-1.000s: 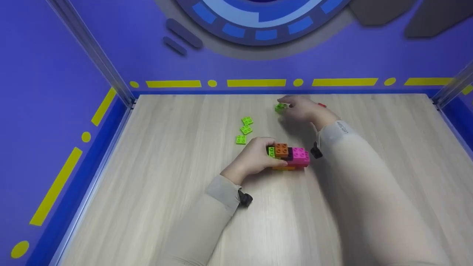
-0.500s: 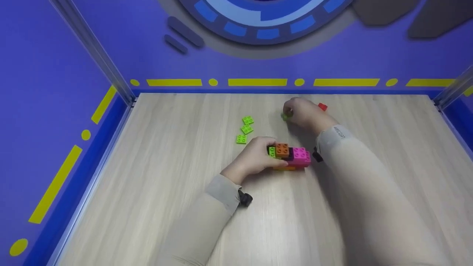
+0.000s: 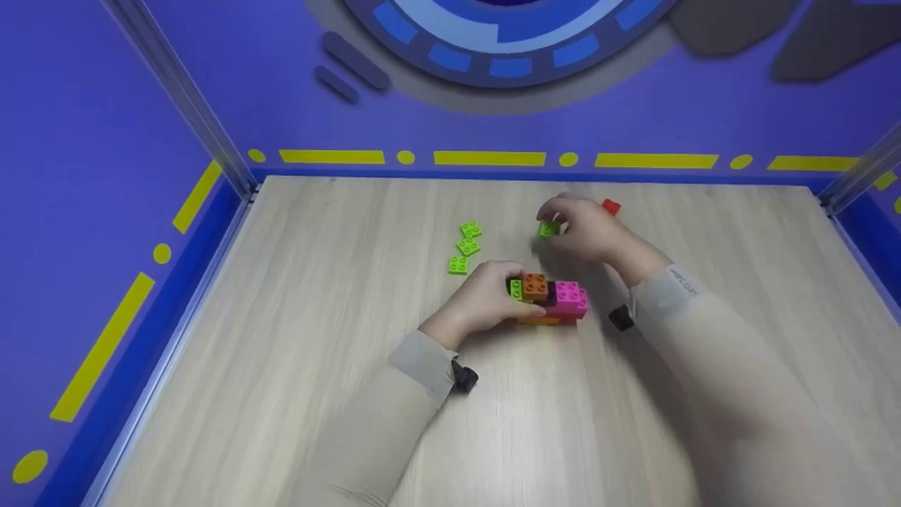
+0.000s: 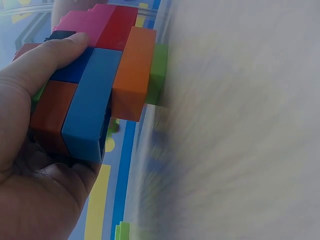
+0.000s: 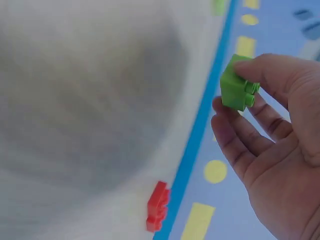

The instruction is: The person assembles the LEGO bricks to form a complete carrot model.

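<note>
My left hand (image 3: 486,296) grips a built block of toy bricks (image 3: 569,294) in the middle of the table, thumb along its near side. Pink, red, orange, blue, brown and green bricks make up the block, as the left wrist view shows with its blue brick (image 4: 92,100) and orange brick (image 4: 134,72). Beyond the block, my right hand (image 3: 588,229) pinches a small green brick (image 5: 237,85) between thumb and fingers. In the right wrist view the brick's studs point toward the palm.
Left of the right hand, three flat green bricks lie in a loose column, the middle green brick (image 3: 468,246) among them. A red brick (image 3: 611,207) lies behind the right wrist. Blue panels (image 3: 479,127) wall the wooden table (image 3: 317,317) at the back and sides.
My right hand has taken hold of the green brick at the back and drawn it toward me, slightly right. The red brick shows more fully. My left hand stays on the block.
</note>
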`<state>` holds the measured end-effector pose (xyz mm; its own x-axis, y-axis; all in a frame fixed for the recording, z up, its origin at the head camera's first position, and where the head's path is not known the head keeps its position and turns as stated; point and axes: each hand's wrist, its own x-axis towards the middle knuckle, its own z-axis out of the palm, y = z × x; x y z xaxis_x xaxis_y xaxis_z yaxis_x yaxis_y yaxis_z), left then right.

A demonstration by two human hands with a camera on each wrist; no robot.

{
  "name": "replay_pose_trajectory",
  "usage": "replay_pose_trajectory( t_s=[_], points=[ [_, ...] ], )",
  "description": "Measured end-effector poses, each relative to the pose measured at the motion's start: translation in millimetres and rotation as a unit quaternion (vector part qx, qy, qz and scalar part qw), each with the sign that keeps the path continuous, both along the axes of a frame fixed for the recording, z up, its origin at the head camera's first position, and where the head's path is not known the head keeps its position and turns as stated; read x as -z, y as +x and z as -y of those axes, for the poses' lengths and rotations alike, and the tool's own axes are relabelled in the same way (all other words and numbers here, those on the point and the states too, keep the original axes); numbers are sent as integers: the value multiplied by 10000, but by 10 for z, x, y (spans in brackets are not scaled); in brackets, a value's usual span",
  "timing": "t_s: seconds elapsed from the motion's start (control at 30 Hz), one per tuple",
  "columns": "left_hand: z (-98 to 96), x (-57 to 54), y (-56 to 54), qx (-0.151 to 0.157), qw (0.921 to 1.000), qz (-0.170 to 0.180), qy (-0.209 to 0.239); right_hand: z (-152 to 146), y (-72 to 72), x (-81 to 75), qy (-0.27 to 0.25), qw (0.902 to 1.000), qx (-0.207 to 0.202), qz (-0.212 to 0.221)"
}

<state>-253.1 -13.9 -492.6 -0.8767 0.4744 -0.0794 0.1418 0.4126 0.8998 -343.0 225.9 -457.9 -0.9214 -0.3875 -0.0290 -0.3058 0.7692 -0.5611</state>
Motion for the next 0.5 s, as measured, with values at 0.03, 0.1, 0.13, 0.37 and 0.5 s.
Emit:
replay_pose_trajectory(
  t_s=[0.03,0.1,0.13,0.37,0.5],
  points=[
    [2,-2,-2,-8,10000,14,19,-5,55,-16,-161,9999,-35,-31],
    [4,-6,-7,-7,10000,22,54,-22,172,-31,-475,9988,-119,-65],
    [3,-9,-9,6,10000,-1,59,-35,233,-33,-627,9979,-169,-81],
    [-14,3,-12,80,9999,-133,26,-174,606,-53,-1454,9887,-328,-161],
    [-9,25,0,81,9999,-126,51,-234,773,-117,-1732,9844,-297,-108]
  ],
)
